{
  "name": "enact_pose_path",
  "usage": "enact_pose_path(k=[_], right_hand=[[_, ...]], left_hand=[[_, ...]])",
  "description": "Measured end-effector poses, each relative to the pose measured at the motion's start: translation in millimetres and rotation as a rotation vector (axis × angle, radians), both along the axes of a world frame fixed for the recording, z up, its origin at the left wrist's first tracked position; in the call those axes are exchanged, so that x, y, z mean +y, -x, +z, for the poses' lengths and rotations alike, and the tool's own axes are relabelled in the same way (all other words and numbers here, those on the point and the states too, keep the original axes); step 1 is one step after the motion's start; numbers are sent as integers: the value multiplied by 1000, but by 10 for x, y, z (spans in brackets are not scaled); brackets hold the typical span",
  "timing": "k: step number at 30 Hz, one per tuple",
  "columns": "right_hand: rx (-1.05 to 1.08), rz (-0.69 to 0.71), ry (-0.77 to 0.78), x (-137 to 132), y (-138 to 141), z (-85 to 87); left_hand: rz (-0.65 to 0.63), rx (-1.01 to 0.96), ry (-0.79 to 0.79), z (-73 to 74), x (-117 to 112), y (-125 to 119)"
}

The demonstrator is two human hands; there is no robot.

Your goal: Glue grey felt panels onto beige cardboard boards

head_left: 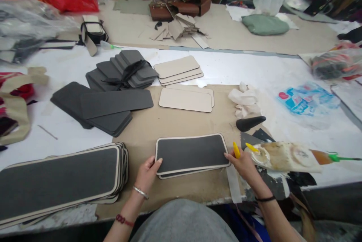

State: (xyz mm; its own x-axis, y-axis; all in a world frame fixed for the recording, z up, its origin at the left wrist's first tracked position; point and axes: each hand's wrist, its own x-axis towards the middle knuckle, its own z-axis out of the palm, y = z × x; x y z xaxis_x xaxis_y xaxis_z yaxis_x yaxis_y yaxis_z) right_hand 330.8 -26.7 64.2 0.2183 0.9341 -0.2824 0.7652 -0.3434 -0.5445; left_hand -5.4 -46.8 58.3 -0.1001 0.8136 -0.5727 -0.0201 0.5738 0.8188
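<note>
A dark grey panel (190, 152) with a cream border lies on top of a cream board in front of me on brown card. My left hand (147, 174) grips its left edge, thumb on top. My right hand (243, 163) touches its right edge with the fingertips, while a yellow tool (236, 150) sticks up between its fingers. Left of me lies a stack of finished bordered panels (59, 181).
Plain cream boards (185, 100) and loose dark grey foam pieces (115, 103) lie farther back. A glue-smeared sheet with a brush (285, 156), a black curved tool (250, 122) and crumpled white rags (244, 98) sit to the right. Brown bags (183, 2) and bagged goods crowd the far table.
</note>
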Motion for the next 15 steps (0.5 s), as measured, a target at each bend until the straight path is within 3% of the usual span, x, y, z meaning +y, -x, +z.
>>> enact_pose_path(k=[2, 4, 6, 8, 11, 15], right_hand=[[-44, 3, 55, -67, -20, -79], [-131, 13, 99, -72, -25, -95], [-213, 47, 100, 20, 5, -55], [-261, 114, 96, 240, 85, 13], [-311, 197, 107, 785, 269, 87], [-394, 144, 113, 1598, 458, 54]], left_hand=[[-53, 91, 14, -50, -46, 24], [-68, 333, -33, -72, -69, 53], [-50, 606, -159, -76, -40, 54], [-36, 734, -284, -84, 91, 2], [-27, 722, -340, -119, 551, -149], [-16, 844, -332, -147, 1495, -282]])
